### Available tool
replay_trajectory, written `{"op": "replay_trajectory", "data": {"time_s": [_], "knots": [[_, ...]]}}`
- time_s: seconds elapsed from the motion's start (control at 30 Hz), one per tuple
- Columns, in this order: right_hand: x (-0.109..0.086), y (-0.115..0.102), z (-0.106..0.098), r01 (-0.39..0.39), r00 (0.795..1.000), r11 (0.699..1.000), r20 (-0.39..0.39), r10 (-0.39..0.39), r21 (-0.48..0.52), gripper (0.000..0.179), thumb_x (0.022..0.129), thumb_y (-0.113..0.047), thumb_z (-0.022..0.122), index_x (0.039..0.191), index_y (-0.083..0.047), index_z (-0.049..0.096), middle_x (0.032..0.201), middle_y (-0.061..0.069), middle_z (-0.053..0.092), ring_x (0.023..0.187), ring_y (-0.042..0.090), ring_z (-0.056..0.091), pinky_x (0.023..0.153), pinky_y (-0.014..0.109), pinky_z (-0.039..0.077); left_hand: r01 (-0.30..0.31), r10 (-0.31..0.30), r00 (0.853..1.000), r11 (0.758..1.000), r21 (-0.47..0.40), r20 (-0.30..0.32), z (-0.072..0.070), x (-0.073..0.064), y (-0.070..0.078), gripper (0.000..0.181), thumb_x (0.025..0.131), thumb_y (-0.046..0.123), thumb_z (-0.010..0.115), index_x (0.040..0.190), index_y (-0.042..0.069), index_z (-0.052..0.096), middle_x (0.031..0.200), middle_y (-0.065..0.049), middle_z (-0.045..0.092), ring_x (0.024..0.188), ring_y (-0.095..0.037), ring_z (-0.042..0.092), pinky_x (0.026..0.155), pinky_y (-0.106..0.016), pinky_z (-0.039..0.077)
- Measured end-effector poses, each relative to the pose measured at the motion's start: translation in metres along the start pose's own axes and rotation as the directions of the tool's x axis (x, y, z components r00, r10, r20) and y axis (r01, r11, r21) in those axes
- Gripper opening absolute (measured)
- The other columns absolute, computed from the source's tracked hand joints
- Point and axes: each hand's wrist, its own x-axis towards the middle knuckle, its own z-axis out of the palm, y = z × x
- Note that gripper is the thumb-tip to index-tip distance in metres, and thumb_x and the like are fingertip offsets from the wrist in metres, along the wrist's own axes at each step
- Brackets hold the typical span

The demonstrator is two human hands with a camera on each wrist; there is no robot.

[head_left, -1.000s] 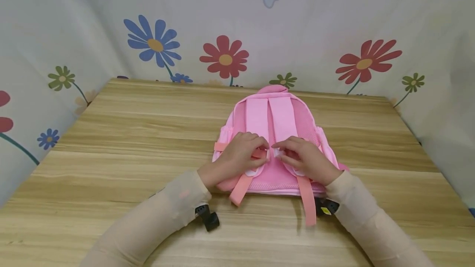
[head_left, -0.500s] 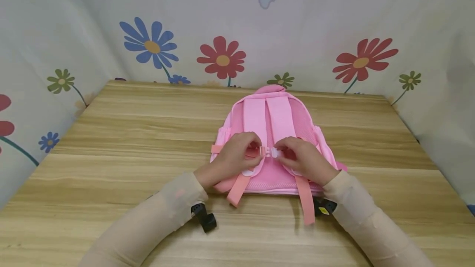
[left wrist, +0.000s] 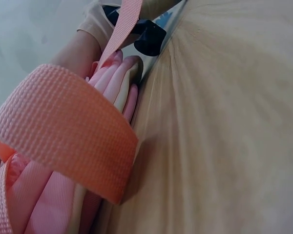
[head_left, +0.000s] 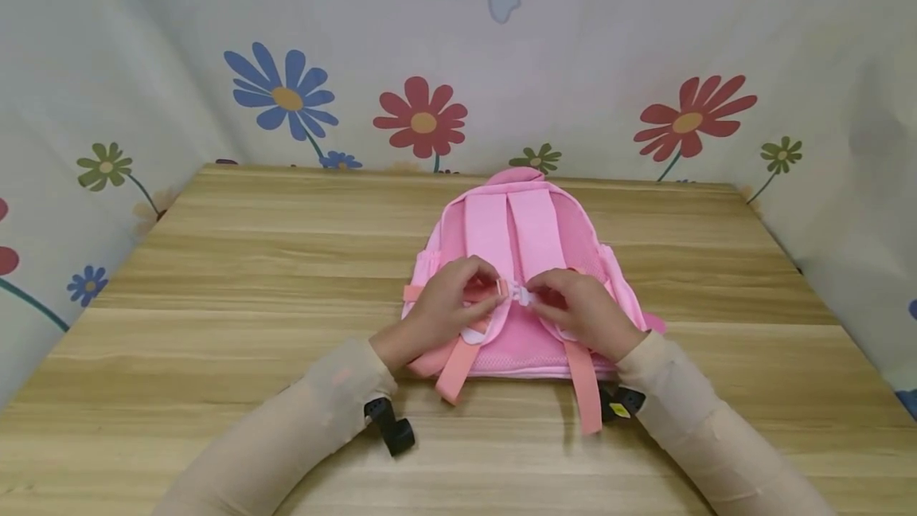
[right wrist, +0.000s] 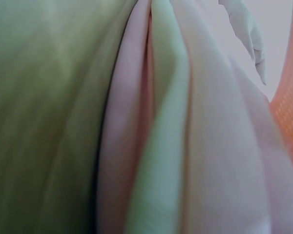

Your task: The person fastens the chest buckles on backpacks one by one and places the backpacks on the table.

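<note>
In the head view a pink backpack (head_left: 530, 341) lies on the table, its shoulder straps facing up. A whitish plastic buckle (head_left: 518, 293) spans the gap between the hands above its middle. My left hand (head_left: 447, 301) pinches the left half, where an orange webbing strap (head_left: 503, 288) is threaded. Thumb and fingers of my right hand (head_left: 591, 309) pinch the right half. The two halves meet; whether they are fully locked I cannot tell. Up close in the left wrist view hangs an orange strap end (left wrist: 73, 131). The right wrist view holds blurred pink bag fabric (right wrist: 219, 136).
The wood-grain table (head_left: 215, 277) extends to both sides of the bag. Behind it hangs a pale curtain (head_left: 559, 38) with printed flowers. Loose orange strap ends (head_left: 583, 388) trail over the bag's near edge. Black wrist cameras (head_left: 394, 428) hang below the sleeves.
The buckle halves, apart and largely covered by the fingers one second ago, have come together between the hands. The left fingers have drawn back slightly, leaving more of the buckle visible.
</note>
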Motion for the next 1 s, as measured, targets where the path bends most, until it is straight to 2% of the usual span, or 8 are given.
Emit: {"op": "replay_trajectory", "data": {"time_s": [0.17, 0.53, 0.83, 1.0], "knots": [[-0.0009, 0.0000, 0.0018, 0.001, 1.000, 1.000, -0.009, -0.001, 0.009, 0.022, 0.084, -0.011, 0.073, 0.105, -0.007, 0.070, 0.099, 0.006, 0.071, 0.088, 0.016, 0.062, 0.082, 0.037, 0.054, -0.001, 0.001, 1.000, 1.000, 0.024, 0.000, 0.0023, -0.0010, 0.0000, 0.021, 0.087, 0.015, 0.070, 0.103, 0.005, 0.061, 0.098, -0.007, 0.067, 0.092, -0.017, 0.060, 0.086, -0.033, 0.051], [-0.0010, 0.0017, 0.0019, 0.021, 1.000, 1.000, -0.019, -0.021, 0.012, 0.023, 0.083, -0.010, 0.073, 0.106, -0.006, 0.070, 0.098, 0.005, 0.071, 0.087, 0.016, 0.061, 0.081, 0.036, 0.054, 0.066, -0.066, 0.998, 0.998, 0.001, 0.024, 0.0032, 0.0007, 0.0002, 0.019, 0.086, 0.013, 0.071, 0.101, 0.006, 0.061, 0.095, -0.006, 0.066, 0.087, -0.014, 0.059, 0.081, -0.029, 0.052], [-0.0012, 0.0025, 0.0020, 0.015, 0.999, 0.999, -0.029, -0.015, 0.029, 0.023, 0.083, -0.009, 0.074, 0.105, -0.007, 0.070, 0.097, 0.004, 0.070, 0.085, 0.014, 0.059, 0.078, 0.034, 0.053, 0.054, -0.056, 0.996, 0.998, 0.025, 0.067, 0.0008, 0.0022, 0.0026, 0.019, 0.086, 0.010, 0.069, 0.103, 0.006, 0.062, 0.096, -0.006, 0.066, 0.088, -0.015, 0.059, 0.082, -0.029, 0.051], [-0.0010, 0.0031, 0.0018, 0.014, 1.000, 0.999, -0.024, -0.013, 0.032, 0.023, 0.083, -0.010, 0.074, 0.105, -0.007, 0.070, 0.095, 0.004, 0.070, 0.085, 0.014, 0.059, 0.078, 0.034, 0.053, 0.020, -0.023, 0.996, 0.999, 0.038, 0.082, 0.0003, 0.0023, 0.0008, 0.019, 0.087, 0.010, 0.068, 0.105, 0.003, 0.064, 0.100, -0.008, 0.067, 0.092, -0.018, 0.061, 0.086, -0.033, 0.052]]}}
